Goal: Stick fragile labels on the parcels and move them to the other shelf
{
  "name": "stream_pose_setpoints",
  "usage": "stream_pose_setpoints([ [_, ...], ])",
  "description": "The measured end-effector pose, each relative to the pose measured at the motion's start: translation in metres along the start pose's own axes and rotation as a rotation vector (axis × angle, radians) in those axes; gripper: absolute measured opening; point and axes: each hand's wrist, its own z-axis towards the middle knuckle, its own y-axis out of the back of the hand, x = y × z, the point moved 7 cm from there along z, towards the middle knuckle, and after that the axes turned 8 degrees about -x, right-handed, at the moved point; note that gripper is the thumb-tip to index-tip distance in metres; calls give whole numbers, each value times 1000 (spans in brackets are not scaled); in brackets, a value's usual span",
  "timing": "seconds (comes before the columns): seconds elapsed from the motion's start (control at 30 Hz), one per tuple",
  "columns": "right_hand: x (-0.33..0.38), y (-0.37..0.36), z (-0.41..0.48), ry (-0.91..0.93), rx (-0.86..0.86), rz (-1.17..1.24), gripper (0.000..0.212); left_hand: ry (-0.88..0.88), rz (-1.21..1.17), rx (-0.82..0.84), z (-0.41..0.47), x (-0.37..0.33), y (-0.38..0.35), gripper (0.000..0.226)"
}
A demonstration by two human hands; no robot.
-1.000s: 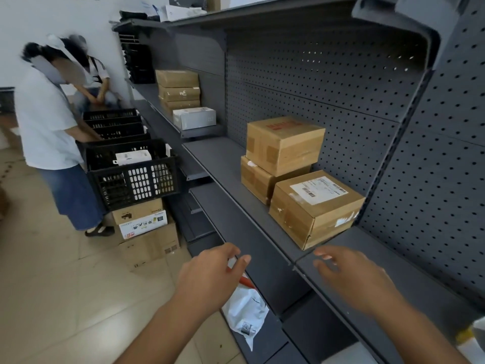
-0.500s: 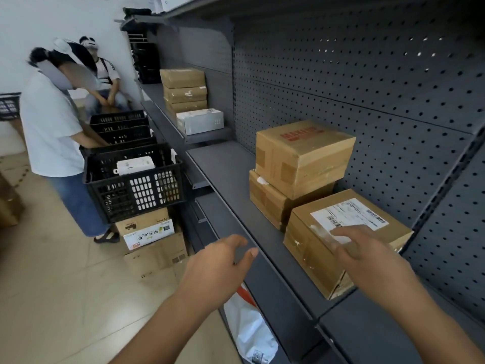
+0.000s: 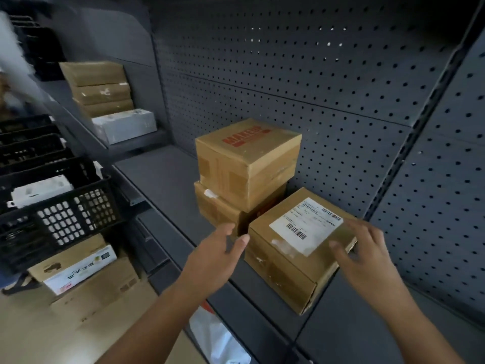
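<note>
Left hand [image 3: 213, 258] now up beside labelled parcel [image 3: 283, 269], right hand [image 3: 367, 258] at its far edge; I see fingers wide, holding nothing.

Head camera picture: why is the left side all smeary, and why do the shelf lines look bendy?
Head view: motion blur smears the left edge, so the black crate looks streaky. Head view: the wide lens curves the pegboard wall's straight seams. Head view: corners darken, yet the white label on the nearest parcel looks fairly sharp.
</note>
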Motion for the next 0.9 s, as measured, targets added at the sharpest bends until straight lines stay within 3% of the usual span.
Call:
stream_pose_setpoints([
  [0.23, -14, -17, -19, -355, -26, 217, 76, -32, -149, 193, 44, -7, -25, 83],
  [0.5, -19, -50, -41, -717, 3, 463, 90, -123, -170, 345, 63, -15, -42, 68],
  [0.57, -21, -60, -43, -763, 4, 503, 85, -150, -180, 357, 64, -19, -43, 60],
  [0.73, -18, -65, -46, -793, 10, 597, 49, -206, -205, 385, 64, -27, -47, 46],
  [0.9, -18, -49, -58, -777, -31, 618, 46, -204, -222, 433, 54, -41, -45, 42],
])
